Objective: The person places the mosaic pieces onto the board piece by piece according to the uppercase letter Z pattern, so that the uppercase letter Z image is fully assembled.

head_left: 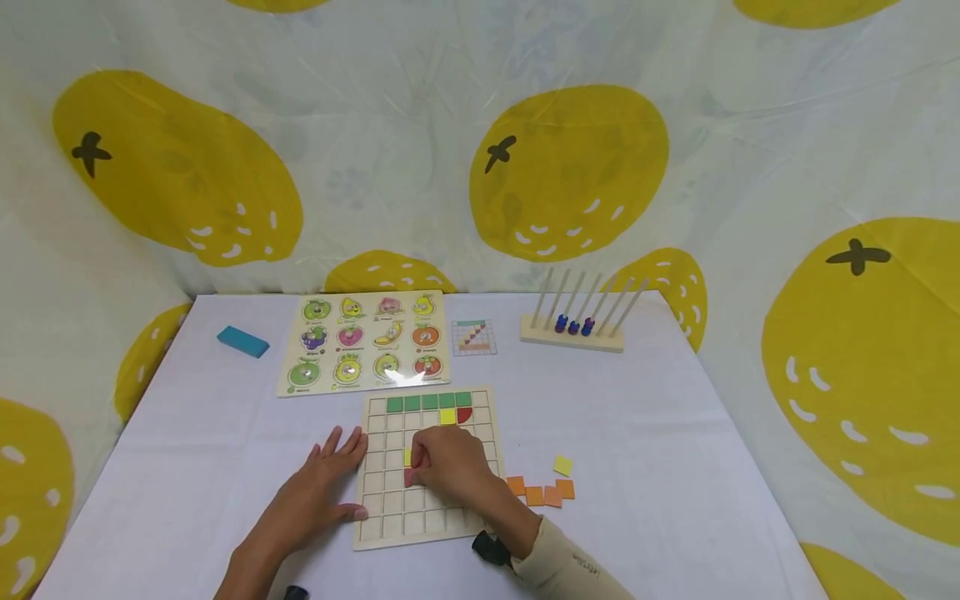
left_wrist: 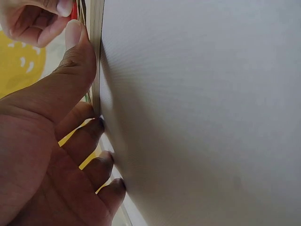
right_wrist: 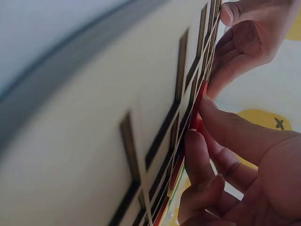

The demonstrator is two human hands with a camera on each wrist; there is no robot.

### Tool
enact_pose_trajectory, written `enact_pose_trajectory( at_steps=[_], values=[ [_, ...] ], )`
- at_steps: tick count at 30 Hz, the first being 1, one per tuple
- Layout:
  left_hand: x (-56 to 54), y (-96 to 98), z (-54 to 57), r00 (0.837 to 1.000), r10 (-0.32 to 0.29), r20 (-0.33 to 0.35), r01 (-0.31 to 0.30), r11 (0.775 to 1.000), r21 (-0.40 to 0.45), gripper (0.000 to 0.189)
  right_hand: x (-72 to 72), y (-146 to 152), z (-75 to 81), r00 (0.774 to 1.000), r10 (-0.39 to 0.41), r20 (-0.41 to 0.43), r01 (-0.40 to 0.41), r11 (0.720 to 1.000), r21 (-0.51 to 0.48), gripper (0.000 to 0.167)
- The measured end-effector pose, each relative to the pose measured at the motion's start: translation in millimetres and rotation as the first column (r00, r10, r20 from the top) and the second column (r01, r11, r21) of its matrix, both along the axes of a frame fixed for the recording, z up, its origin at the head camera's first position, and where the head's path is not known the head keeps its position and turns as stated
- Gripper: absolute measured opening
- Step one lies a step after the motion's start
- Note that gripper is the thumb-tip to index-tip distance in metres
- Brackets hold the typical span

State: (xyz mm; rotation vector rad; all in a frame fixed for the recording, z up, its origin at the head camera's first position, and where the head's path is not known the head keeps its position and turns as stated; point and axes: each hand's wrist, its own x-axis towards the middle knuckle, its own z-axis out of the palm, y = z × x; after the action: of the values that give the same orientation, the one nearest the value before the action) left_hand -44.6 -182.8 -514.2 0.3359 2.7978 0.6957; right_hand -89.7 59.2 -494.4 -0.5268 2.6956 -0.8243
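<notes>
A wooden grid board [head_left: 414, 523] lies on the table, with green squares [head_left: 430, 402] along its top row. A yellow square [head_left: 447, 416] and a red quarter-round piece [head_left: 464, 415] sit beneath them. Over the board's middle, my right hand [head_left: 453, 467] pinches a red piece [right_wrist: 199, 101] between thumb and fingers, low against the grid. Another yellow piece [head_left: 407, 457] shows partly beside these fingers. My left hand [head_left: 318, 483] rests along the board's left edge, fingers spread and thumb on the rim; the left wrist view shows its fingertips touching that edge.
Several orange squares [head_left: 534, 496] and a yellow square [head_left: 563, 465] lie right of the board. Behind stand a fruit puzzle [head_left: 365, 354], a pattern card [head_left: 474, 337] and a peg stand [head_left: 572, 337] with beads. A blue block [head_left: 243, 342] lies back left.
</notes>
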Motion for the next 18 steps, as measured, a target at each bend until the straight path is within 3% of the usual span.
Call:
enact_pose_trajectory(
  at_steps=[6, 11, 18],
  values=[
    [-0.7, 0.4, 1.1, 1.0, -0.003, 0.009, 0.003, 1.0, -0.005, 0.112, 0.1, 1.1, 4.3, 0.999, 0.026, 0.024, -0.026, 0.999, 0.018, 0.021],
    [-1.8, 0.7, 0.8, 1.0, 0.003, 0.026, -0.003, 1.0, 0.0, 0.112, 0.1, 7.9, 2.7, 0.999, 0.034, 0.022, -0.034, 0.999, -0.022, 0.022],
    [-3.2, 1.7, -0.2, 0.999, 0.013, 0.033, -0.012, 1.0, -0.024, 0.113, -2.0, 27.9, 4.5, 0.998, -0.007, 0.069, 0.013, 0.996, -0.084, 0.024]
  ],
)
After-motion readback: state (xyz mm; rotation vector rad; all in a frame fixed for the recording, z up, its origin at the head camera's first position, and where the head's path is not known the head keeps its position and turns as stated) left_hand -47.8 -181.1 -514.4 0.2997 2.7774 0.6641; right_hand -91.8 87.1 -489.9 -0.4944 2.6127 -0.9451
